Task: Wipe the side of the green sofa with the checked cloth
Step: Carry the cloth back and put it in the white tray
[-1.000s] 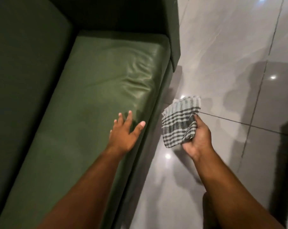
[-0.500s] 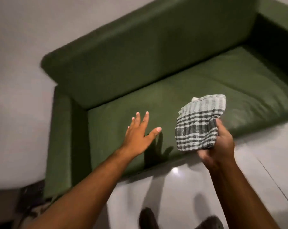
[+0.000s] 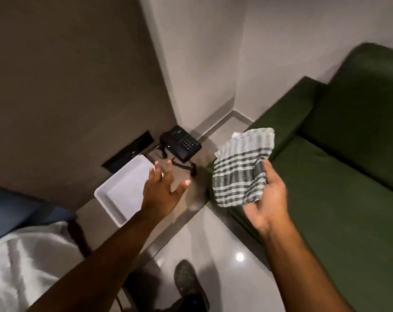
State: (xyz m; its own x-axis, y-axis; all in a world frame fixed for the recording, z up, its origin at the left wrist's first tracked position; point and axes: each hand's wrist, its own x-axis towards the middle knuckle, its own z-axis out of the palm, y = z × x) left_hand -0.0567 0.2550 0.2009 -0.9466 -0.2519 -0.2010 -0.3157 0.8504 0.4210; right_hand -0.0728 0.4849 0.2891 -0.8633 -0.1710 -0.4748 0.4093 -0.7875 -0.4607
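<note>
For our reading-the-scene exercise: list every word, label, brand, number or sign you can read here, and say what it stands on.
None can be read.
Black desk telephone: its keypad shows pale dots only, too small and blurred to read.
Dark rectangular wall panel: small marks, unreadable.
Grey-and-white checked cloth: no text.

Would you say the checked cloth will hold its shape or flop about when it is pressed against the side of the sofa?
The checked cloth is probably floppy: it bunches and folds where the right hand grips it. It looks light, since a few fingers hold it up. It would likely mould itself to the green sofa rather than slide stiffly.
</note>
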